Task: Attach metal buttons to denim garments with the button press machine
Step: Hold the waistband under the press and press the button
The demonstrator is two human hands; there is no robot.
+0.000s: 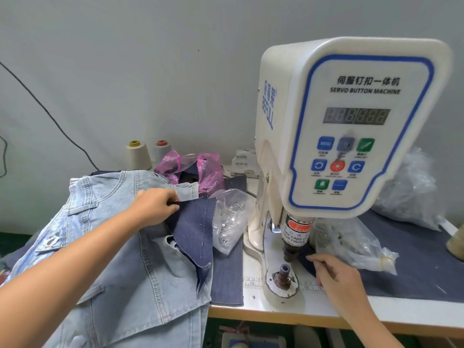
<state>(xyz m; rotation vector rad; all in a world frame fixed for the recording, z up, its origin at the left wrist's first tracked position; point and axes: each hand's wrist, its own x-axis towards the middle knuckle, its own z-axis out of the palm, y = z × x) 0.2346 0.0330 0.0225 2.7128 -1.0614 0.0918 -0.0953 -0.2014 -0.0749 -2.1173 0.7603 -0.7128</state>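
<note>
The left hand [157,205] pinches the top edge of a dark denim piece [194,229] lying on the pale denim garment [120,259] heaped left of the button press machine [351,126]. The right hand [335,272] pinches a dark denim scrap [306,254] just right of the lower die [285,270], under the press head. A clear bag of metal buttons [229,217] sits between the garment and machine.

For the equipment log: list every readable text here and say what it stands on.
"伺服钉扣一体机" and "SERVO BUTTON MACHINE": button machine front panel.
"BEFULL": machine's left side.
"MENU": blue button.
"TAKE CARE ... FINGER", partly hidden: press head label.
"14": table ruler.
Display digits, button captions, carton print: unreadable.
</note>
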